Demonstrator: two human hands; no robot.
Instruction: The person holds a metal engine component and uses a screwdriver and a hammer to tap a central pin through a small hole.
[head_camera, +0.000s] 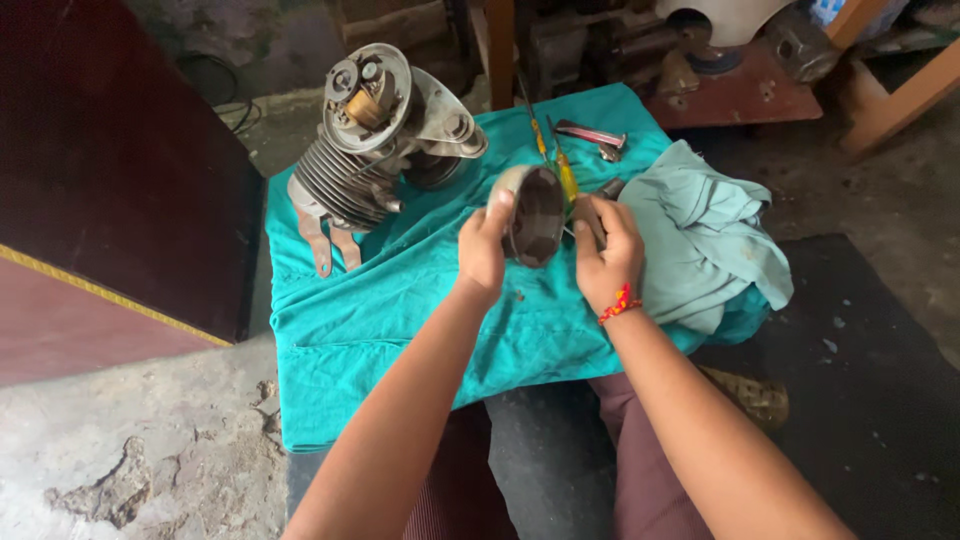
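Observation:
My left hand (483, 250) grips the rim of a round, bowl-shaped metal part (535, 215) with a dark inside, held up above the teal cloth (400, 320). My right hand (607, 250), with a red thread at the wrist, holds the part's right edge. Just behind the part, a yellow-handled screwdriver (565, 175) lies on the cloth. A small finned engine (375, 140) with a round plate on top lies on the cloth's far left corner, away from both hands.
A crumpled pale green rag (705, 235) lies to the right on the cloth. A pink-handled tool (592, 135) lies at the far edge. Dark wooden panel (110, 170) at left, wooden furniture legs (895, 100) and metal parts at the back, black mat (860, 400) at right.

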